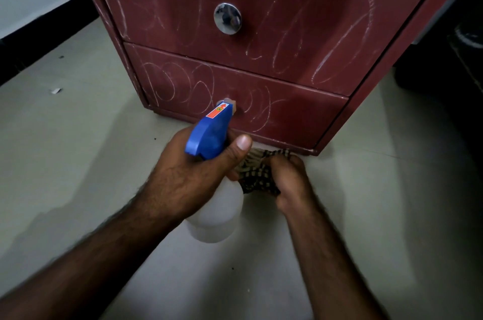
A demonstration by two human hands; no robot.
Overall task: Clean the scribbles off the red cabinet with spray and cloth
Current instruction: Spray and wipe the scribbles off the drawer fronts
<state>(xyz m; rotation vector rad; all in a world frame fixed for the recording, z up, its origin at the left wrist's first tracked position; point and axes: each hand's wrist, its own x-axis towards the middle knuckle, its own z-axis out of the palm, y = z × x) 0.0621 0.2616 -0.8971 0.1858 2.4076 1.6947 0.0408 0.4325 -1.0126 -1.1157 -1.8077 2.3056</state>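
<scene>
Cloudy white plastic is forming the body of the spray bottle (217,212). The left hand (183,178) is wrapping round its neck, just under the blue trigger head (209,134), with the thumb lying up along the side. The nozzle is pointing at the lower drawer (300,115) of the red cabinet (392,39), close to the panel where white scribbles (167,84) are looping across it.

The bottle is probably weighing little to moderate, depending on the fill, which I cannot read through the wall. Its smooth sides are likely getting slippery when wet, so the narrow neck is looking like the surest hold, leaving a finger free for the trigger. Whether a finger is resting there now is hidden behind the head.

Just right of the bottle, the checked cloth (257,173) is sitting bunched low down by the cabinet's foot. It is looking soft and limp, so it should be handling best gathered into a wad. The right hand (290,183) is doing just that, with its fingers clenching round the fabric.

Further right and above, more scribbles are crossing the upper drawer (339,18) beside its shiny knob (227,18). No part is looking wiped yet. The front is appearing hard and flat, so it is likely to be taking firm rubbing well.
</scene>
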